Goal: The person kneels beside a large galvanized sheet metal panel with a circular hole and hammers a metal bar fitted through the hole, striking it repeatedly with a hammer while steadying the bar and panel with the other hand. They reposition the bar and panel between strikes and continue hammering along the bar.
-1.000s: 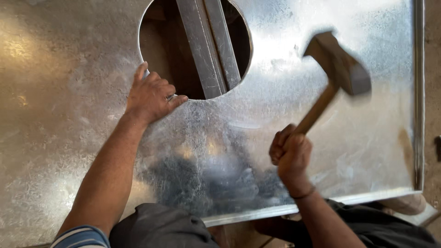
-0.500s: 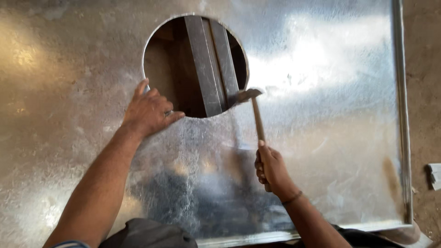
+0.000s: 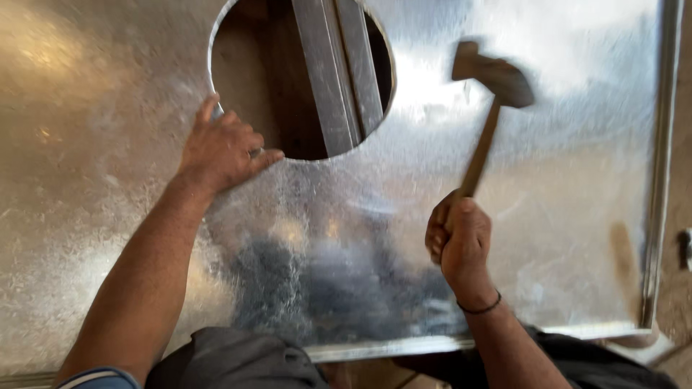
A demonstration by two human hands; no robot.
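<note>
A large galvanized metal sheet (image 3: 548, 216) fills the view, with a big round hole (image 3: 252, 94) cut near its top. My left hand (image 3: 220, 148) lies flat on the sheet at the hole's lower left rim, fingers spread. My right hand (image 3: 458, 238) grips the wooden handle of a hammer (image 3: 494, 79), whose blurred head is raised above the sheet, right of the hole. A dark band circles my right wrist.
Through the hole I see two grey metal bars (image 3: 339, 72) and brown floor beneath. The sheet's folded right edge (image 3: 657, 180) runs top to bottom; its near edge (image 3: 389, 347) lies at my knees. Bare floor shows at the far right.
The hammer head was down at the hole's lower right rim half a second ago; now it is lifted up and to the right. My left hand stays on the rim.
</note>
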